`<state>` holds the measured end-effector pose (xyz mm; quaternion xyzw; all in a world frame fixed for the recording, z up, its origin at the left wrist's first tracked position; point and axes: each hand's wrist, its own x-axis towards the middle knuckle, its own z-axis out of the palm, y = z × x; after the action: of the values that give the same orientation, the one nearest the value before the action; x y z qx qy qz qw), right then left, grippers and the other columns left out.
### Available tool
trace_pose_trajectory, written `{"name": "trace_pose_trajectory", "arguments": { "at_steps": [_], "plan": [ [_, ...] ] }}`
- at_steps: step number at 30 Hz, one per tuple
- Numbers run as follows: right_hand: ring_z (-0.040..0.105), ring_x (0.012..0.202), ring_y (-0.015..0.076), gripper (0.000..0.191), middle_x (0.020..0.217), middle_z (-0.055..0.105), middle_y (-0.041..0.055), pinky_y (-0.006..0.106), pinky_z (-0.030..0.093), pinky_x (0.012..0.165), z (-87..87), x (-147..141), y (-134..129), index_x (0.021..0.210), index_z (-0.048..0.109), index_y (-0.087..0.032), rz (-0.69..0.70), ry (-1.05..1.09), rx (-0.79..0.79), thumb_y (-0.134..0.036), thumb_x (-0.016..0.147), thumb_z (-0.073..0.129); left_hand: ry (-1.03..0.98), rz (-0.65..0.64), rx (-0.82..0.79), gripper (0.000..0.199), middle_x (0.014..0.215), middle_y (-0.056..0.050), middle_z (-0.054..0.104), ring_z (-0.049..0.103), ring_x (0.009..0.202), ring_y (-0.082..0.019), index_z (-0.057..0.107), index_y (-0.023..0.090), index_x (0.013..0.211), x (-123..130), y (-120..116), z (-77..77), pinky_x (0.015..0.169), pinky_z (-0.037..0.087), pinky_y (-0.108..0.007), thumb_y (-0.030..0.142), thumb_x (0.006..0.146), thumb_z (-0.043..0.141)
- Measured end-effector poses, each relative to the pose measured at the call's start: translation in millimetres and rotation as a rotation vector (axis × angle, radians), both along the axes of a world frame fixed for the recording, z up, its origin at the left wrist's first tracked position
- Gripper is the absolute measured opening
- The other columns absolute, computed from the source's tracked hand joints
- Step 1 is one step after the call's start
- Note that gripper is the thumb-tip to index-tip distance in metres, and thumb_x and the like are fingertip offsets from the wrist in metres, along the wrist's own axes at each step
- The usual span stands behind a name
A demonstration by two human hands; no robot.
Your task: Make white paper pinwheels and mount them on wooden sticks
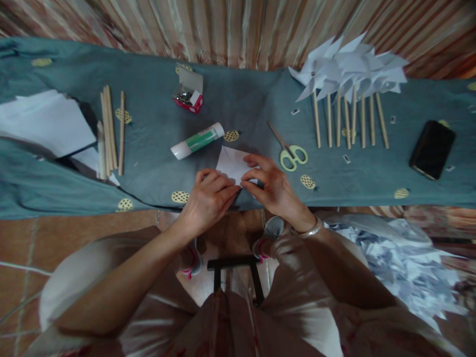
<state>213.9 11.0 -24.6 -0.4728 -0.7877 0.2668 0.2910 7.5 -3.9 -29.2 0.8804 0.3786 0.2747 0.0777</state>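
Observation:
A small white paper square [231,161] lies at the near edge of the cloth-covered table, with crease lines on its face. My left hand [210,198] is closed on its near left edge, fingers pressed together. From the right, my right hand [271,187] pinches the near corner between thumb and fingers, close to the left fingertips. A glue stick [198,141] with a green label rests just beyond the paper, to the left. Scissors [290,151] with light green handles lie to the right, blades pointing away.
Wooden sticks [109,134] and white paper sheets [46,121] lie left. An opened small red box [188,91] holds metal pieces. Paper pinwheels [349,69] on sticks lie back right, beside a black phone [432,149]. Below, a bag of paper scraps [405,263].

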Motion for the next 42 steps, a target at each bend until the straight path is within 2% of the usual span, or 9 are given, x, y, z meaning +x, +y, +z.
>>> {"name": "trace_pose_trajectory", "arguments": {
  "at_steps": [4, 8, 15, 18, 33, 42],
  "plan": [
    [0.06, 0.118, 0.0277, 0.005, 0.13, 0.063, 0.0101, 0.05, 0.049, 0.103, 3.1, 2.8, 1.1, 0.088, 0.071, -0.022, 0.021, -0.01, 0.002, -0.025, 0.085, 0.069, 0.017, 0.005, 0.02, 0.017, 0.088, -0.005, 0.073, 0.062, 0.086, -0.021, 0.074, 0.021, 0.099, 0.2, 0.3, 0.6, 0.085, 0.045, -0.041, 0.022, 0.096, 0.057],
    [0.061, 0.119, 0.0276, 0.01, 0.132, 0.063, 0.0095, 0.049, 0.049, 0.104, 3.4, 6.1, 2.2, 0.09, 0.071, -0.022, 0.039, -0.009, -0.007, -0.022, 0.081, 0.072, 0.017, 0.011, 0.026, 0.017, 0.087, -0.005, 0.074, 0.063, 0.086, -0.021, 0.074, 0.02, 0.099, 0.1, 0.3, 0.0, 0.085, 0.046, -0.041, 0.023, 0.096, 0.056],
    [0.061, 0.121, 0.0287, 0.009, 0.133, 0.062, 0.0123, 0.05, 0.049, 0.104, 1.2, 6.7, 2.2, 0.092, 0.071, -0.02, 0.039, -0.016, -0.007, -0.021, 0.083, 0.07, 0.011, 0.009, 0.029, 0.017, 0.087, -0.004, 0.074, 0.063, 0.085, -0.02, 0.074, 0.021, 0.099, -0.4, 0.5, 0.0, 0.085, 0.047, -0.041, 0.022, 0.096, 0.057],
    [0.06, 0.121, 0.0286, 0.01, 0.134, 0.062, 0.0116, 0.051, 0.048, 0.105, 1.8, 6.1, 1.6, 0.094, 0.071, -0.021, 0.05, -0.026, 0.002, -0.022, 0.085, 0.068, 0.003, 0.008, 0.059, 0.017, 0.086, -0.005, 0.073, 0.063, 0.084, -0.021, 0.074, 0.019, 0.1, -0.1, 0.4, 0.1, 0.085, 0.047, -0.041, 0.022, 0.096, 0.057],
    [0.054, 0.127, 0.029, 0.021, 0.14, 0.056, 0.0074, 0.054, 0.044, 0.11, -0.6, 5.6, -1.2, 0.111, 0.07, -0.027, 0.083, -0.048, 0.01, -0.028, 0.092, 0.061, 0.018, 0.023, 0.01, 0.019, 0.088, -0.005, 0.074, 0.064, 0.087, -0.021, 0.073, 0.02, 0.099, 0.7, 1.4, -0.7, 0.085, 0.046, -0.041, 0.023, 0.097, 0.055],
    [0.05, 0.127, 0.0289, 0.025, 0.142, 0.053, 0.0058, 0.054, 0.042, 0.11, 3.5, 2.0, -3.4, 0.114, 0.069, -0.03, 0.125, -0.141, 0.025, -0.024, 0.095, 0.052, 0.017, 0.02, -0.034, 0.019, 0.089, -0.005, 0.073, 0.063, 0.088, -0.021, 0.073, 0.02, 0.099, 0.5, 1.2, -1.7, 0.088, 0.045, -0.041, 0.024, 0.097, 0.054]
  ]
}}
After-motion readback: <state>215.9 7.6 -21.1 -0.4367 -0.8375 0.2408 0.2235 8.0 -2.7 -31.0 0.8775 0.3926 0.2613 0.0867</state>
